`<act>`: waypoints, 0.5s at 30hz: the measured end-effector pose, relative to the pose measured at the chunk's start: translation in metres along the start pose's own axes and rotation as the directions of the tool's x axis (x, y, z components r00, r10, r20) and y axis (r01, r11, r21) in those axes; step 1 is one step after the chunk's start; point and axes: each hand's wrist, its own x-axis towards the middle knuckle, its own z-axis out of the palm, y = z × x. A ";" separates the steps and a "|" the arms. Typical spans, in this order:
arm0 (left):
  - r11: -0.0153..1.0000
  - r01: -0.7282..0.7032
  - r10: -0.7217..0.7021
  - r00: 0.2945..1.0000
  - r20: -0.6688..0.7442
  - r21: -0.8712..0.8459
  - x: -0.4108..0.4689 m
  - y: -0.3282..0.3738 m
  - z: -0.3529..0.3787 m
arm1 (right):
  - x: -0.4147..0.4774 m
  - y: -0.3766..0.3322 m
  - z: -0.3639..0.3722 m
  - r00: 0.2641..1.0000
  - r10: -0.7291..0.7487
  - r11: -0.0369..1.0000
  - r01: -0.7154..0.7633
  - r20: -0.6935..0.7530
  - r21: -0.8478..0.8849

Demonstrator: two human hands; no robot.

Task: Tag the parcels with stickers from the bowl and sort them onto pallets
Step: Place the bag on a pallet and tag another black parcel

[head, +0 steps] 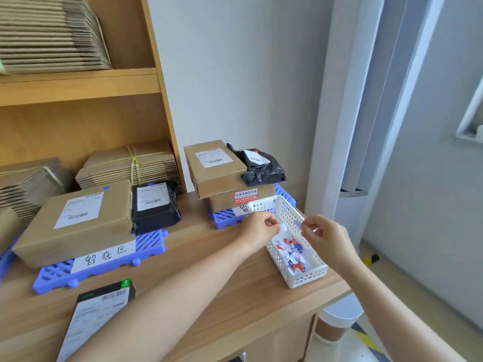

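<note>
Head view: both hands hover over the white basket (pixel 308 279), which stands at the right end of the counter (pixel 203 259). Its far end reaches the right pallet (pixel 224 220); whether it rests on it cannot be told. The left hand (pixel 258 227) has its fingers curled, with thumb and forefinger pinching a white scrap (pixel 283 227). The right hand (pixel 328 237) pinches a pale scrap (pixel 298 224) the same way, just beside the first. Whether these are two pieces or a sticker and its backing cannot be told.

Loose stickers (pixel 291 253) in red, blue and white lie in the bottom of the basket. The right pallet bears a lower box (pixel 240 198) with a top box (pixel 217 165) stacked on it and a black bag (pixel 261 167) against that.

The left pallet (pixel 149 244) carries a brown box (pixel 75 223) touching a black parcel (pixel 154 205), with a handwritten label (pixel 104 256) on its front. A dark box (pixel 99 314) lies on the counter in front, apart from both pallets. Tied cardboard bundles (pixel 130 165) sit behind on the shelf.
</note>
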 end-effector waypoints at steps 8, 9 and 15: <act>0.999 -0.022 0.024 0.998 0.062 -0.039 -0.001 0.007 0.002 | 0.001 0.006 -0.005 1.000 0.014 1.000 -0.014 0.010 -0.024; 0.998 -0.014 0.017 0.998 0.058 -0.056 -0.003 0.007 -0.001 | 0.000 0.004 -0.003 1.000 0.011 1.000 -0.011 0.010 -0.019; 0.940 0.178 -0.143 0.980 0.138 -0.290 -0.027 0.007 -0.026 | -0.010 -0.021 0.025 0.989 -0.145 0.989 0.146 0.032 -0.022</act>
